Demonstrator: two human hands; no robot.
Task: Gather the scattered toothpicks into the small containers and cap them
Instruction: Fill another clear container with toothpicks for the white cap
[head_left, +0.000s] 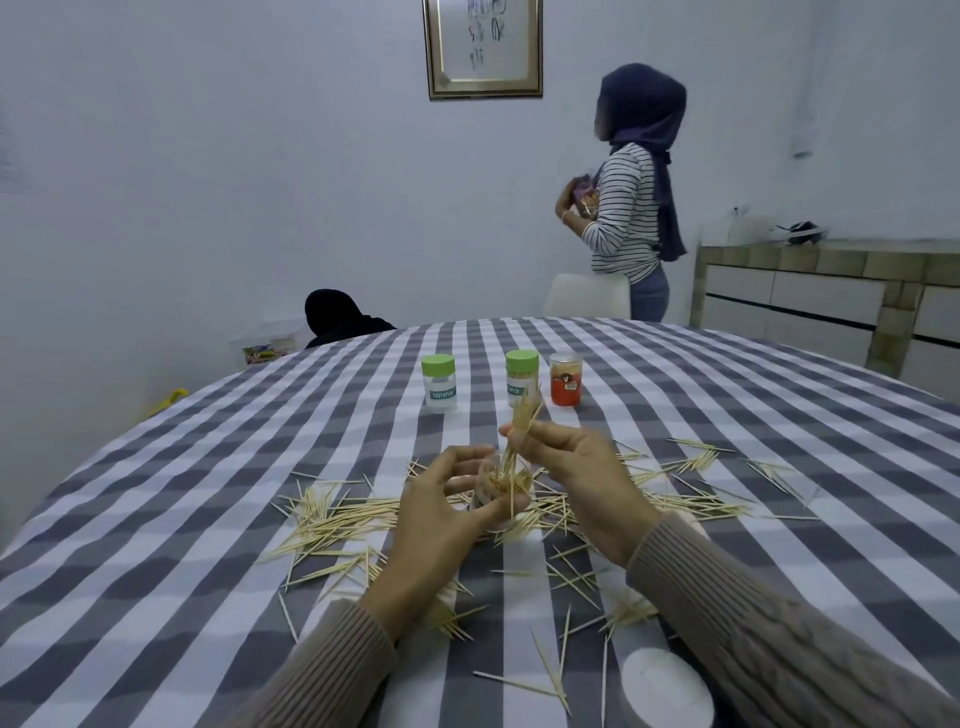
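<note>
Legibly, "TOOTHPICK" on green-capped container (440, 382).

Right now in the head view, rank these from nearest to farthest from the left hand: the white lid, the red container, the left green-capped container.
1. Left green-capped container, beyond the left hand.
2. Red container, far right.
3. White lid, near right edge; close to the red container's rank.

Matt checked cloth table cover (208, 519) — pale wooden toothpicks (332, 519).
</note>
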